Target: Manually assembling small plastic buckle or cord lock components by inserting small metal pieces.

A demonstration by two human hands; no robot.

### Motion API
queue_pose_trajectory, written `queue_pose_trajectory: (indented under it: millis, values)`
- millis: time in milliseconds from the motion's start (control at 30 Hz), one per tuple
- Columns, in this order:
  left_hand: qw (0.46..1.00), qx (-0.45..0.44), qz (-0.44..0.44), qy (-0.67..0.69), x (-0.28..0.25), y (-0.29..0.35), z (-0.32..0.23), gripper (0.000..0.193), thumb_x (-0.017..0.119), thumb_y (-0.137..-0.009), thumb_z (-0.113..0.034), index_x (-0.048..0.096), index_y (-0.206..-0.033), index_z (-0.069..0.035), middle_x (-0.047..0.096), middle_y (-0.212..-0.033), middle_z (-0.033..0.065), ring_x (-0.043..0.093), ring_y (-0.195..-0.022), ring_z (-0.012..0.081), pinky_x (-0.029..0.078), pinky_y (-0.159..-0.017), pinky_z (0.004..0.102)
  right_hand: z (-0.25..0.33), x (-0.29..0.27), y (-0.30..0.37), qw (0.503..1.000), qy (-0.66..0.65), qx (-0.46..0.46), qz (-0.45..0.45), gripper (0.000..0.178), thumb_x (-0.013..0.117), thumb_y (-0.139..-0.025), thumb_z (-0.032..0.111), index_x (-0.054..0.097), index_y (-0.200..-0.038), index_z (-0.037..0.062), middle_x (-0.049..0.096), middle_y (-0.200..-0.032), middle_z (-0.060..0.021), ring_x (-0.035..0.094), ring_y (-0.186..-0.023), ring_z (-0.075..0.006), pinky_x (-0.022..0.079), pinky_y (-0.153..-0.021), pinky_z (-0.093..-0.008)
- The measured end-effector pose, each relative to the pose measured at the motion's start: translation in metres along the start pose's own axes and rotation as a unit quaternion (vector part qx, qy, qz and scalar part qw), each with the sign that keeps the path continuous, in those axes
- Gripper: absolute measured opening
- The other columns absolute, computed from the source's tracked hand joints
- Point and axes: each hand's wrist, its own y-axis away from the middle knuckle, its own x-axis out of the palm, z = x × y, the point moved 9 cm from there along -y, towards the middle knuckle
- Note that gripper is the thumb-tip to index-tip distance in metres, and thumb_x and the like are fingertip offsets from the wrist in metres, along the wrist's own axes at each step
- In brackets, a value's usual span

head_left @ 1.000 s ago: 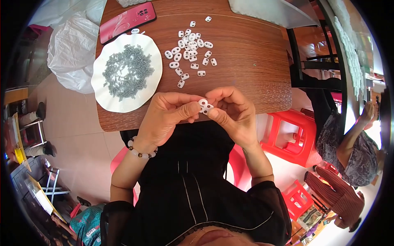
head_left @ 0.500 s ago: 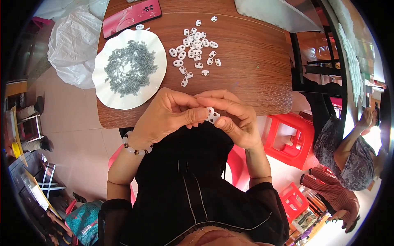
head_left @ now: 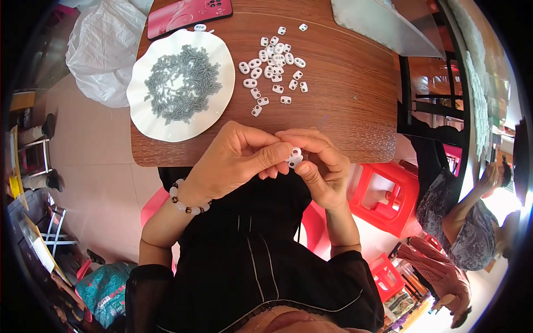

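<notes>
In front of my chest, just off the table's near edge, I hold a small white two-hole cord lock between both hands. The thumb and fingers of my left hand pinch its left side. My right hand closes on its other side with thumb and forefinger. Whether a smaller part sits between my fingertips is hidden. Beyond my hands, a pile of loose white cord lock parts lies on the table. To its left a white wavy-edged plate bears many tiny grey spring-like pieces.
The brown wooden table ends just short of my body. A pink phone lies at the far left, near a white plastic bag. Red stools stand at the right, and other people sit or stand beyond.
The view has shifted a little, so the table's things appear slightly higher and farther right. Both hands keep their pinch on the cord lock, which has tilted slightly.
</notes>
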Motion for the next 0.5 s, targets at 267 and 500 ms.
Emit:
queue_pose_trajectory:
  millis: [267,500]
  values:
    - [0.998,0.013,-0.029,0.051,-0.0016,0.0016,0.0071,0.026,0.062,-0.093,-0.022,0.07,-0.088,0.002,0.062,-0.069,0.003,0.053,-0.06,0.0057,0.042,-0.053,0.0198,0.001,0.0029,0.0014,0.996,0.081,-0.032,-0.022,0.036,0.063,-0.09,0.019,0.058,-0.118,-0.0036,0.06,-0.116,-0.0159,0.057,-0.1,-0.0228,0.054,-0.075,-0.0305]
    - [0.996,0.021,-0.034,0.077,-0.0016,0.0011,0.009,0.025,0.062,-0.093,-0.023,0.071,-0.092,0.001,0.064,-0.071,0.0023,0.053,-0.06,0.0043,0.042,-0.053,0.0179,0.002,0.0016,0.0018,0.988,0.134,-0.069,-0.028,0.038,0.064,-0.089,0.02,0.058,-0.118,-0.0042,0.061,-0.115,-0.0158,0.057,-0.097,-0.021,0.054,-0.073,-0.0289]
